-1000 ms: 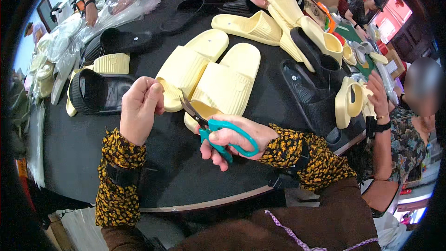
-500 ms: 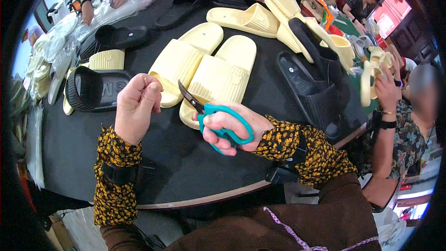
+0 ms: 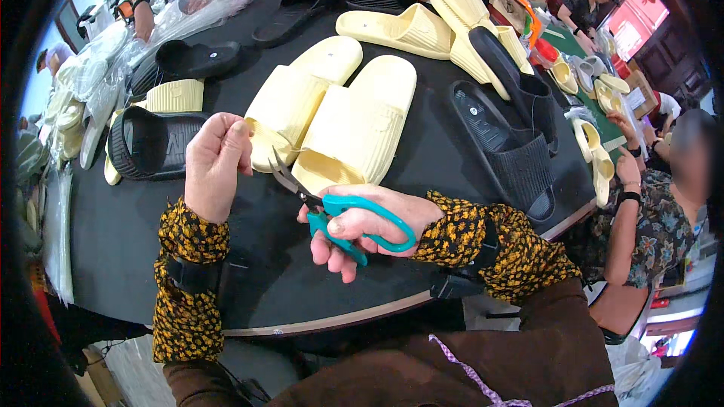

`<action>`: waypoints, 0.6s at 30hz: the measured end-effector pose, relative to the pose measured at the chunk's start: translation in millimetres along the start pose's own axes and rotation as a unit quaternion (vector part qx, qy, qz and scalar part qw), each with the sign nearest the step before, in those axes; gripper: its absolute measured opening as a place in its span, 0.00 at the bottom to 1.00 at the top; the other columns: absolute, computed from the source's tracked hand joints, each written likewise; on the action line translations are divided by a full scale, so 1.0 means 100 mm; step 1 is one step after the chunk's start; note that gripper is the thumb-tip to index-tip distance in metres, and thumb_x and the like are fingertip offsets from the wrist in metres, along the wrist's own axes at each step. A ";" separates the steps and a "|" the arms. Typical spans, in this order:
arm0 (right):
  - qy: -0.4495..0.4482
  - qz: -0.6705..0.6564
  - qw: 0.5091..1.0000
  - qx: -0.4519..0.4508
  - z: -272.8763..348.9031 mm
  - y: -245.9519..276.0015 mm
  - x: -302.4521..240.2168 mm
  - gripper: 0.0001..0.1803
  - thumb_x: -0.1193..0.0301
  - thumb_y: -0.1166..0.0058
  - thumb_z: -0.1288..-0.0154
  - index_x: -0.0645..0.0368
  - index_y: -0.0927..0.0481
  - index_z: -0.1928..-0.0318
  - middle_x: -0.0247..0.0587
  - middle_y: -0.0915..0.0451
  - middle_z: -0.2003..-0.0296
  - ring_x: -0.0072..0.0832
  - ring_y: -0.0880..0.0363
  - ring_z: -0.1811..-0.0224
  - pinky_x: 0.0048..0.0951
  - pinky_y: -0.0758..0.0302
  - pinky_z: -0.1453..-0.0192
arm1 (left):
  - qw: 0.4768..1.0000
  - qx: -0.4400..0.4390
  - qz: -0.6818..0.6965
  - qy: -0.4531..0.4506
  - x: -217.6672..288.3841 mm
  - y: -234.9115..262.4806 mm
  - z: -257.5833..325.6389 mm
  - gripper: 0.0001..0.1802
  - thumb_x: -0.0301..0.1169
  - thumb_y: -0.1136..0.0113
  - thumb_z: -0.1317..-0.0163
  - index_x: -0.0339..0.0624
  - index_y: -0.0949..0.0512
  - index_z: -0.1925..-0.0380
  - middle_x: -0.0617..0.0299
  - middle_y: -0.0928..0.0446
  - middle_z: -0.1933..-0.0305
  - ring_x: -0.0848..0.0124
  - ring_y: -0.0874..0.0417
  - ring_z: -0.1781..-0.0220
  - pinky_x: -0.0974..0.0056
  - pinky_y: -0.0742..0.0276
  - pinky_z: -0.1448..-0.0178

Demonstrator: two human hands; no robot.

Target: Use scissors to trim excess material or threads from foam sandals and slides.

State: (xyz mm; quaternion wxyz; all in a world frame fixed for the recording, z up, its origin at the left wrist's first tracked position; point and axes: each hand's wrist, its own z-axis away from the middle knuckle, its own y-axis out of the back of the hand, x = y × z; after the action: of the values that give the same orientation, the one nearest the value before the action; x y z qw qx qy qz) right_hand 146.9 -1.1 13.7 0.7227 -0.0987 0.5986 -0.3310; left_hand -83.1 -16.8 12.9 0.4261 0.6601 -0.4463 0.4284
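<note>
teal-handled scissors (image 3: 343,215) sit in the right hand (image 3: 369,226), fingers through the loops, blades open a little and pointing at two pale yellow slippers (image 3: 335,117) lying side by side on the dark round surface (image 3: 113,249). the left hand (image 3: 215,166) is curled up, pinching the edge of the nearer slipper. black slippers (image 3: 501,143) lie to the right.

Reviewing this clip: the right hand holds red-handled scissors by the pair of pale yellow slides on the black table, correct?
Not quite: the scissors in the right hand have teal handles, not red, as the head view shows. They are by the pale yellow slides on the black table.
</note>
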 end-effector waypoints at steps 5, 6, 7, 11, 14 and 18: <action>0.011 -0.068 0.997 0.036 -0.04 0.02 0.04 0.22 0.67 0.56 0.39 0.63 0.38 0.47 0.46 0.25 0.66 0.26 0.22 0.69 0.27 0.21 0.68 | 0.999 -0.039 0.000 -0.026 0.06 -0.04 0.06 0.10 0.31 0.55 0.32 0.36 0.30 0.70 0.70 0.35 0.82 0.83 0.37 0.81 0.77 0.39 0.76; 0.011 -0.069 0.997 0.037 -0.02 0.02 0.02 0.22 0.67 0.56 0.39 0.63 0.38 0.47 0.46 0.25 0.66 0.26 0.22 0.69 0.27 0.21 0.68 | 0.999 -0.040 0.001 -0.026 0.06 -0.05 0.07 0.10 0.31 0.55 0.32 0.36 0.30 0.70 0.70 0.35 0.82 0.83 0.37 0.81 0.77 0.39 0.76; 0.013 -0.047 0.998 0.043 -0.01 0.02 0.00 0.21 0.66 0.56 0.38 0.62 0.37 0.47 0.45 0.25 0.67 0.26 0.23 0.71 0.26 0.23 0.70 | 0.999 -0.047 0.002 -0.027 0.07 -0.06 0.07 0.10 0.31 0.55 0.32 0.36 0.30 0.70 0.70 0.35 0.82 0.84 0.37 0.81 0.77 0.39 0.76; 0.027 -0.028 0.997 0.066 0.00 0.02 -0.03 0.18 0.65 0.54 0.39 0.63 0.34 0.52 0.38 0.27 0.76 0.19 0.32 0.82 0.21 0.33 0.82 | 0.998 -0.055 -0.012 -0.020 0.06 -0.03 0.06 0.10 0.31 0.55 0.33 0.37 0.30 0.70 0.71 0.35 0.83 0.84 0.37 0.82 0.77 0.40 0.77; 0.033 -0.031 0.995 0.085 0.00 0.00 -0.04 0.15 0.66 0.54 0.39 0.63 0.33 0.57 0.36 0.29 0.79 0.17 0.37 0.86 0.19 0.40 0.87 | 0.999 -0.038 0.001 -0.019 0.04 0.00 0.06 0.10 0.32 0.55 0.32 0.37 0.30 0.69 0.72 0.36 0.83 0.85 0.37 0.83 0.78 0.41 0.78; 0.051 -0.003 0.998 0.044 -0.02 0.04 -0.02 0.15 0.63 0.52 0.40 0.59 0.32 0.56 0.33 0.28 0.80 0.16 0.33 0.86 0.18 0.36 0.88 | 0.999 0.001 -0.016 -0.034 0.18 0.06 0.07 0.10 0.32 0.56 0.32 0.37 0.31 0.68 0.70 0.36 0.83 0.81 0.38 0.84 0.76 0.43 0.80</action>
State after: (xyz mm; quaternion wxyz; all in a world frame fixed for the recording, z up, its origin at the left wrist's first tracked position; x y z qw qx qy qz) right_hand 146.2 3.8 12.8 0.6939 -0.0512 0.6192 -0.3639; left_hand -83.5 -29.3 29.4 0.4167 0.6816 -0.4499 0.3993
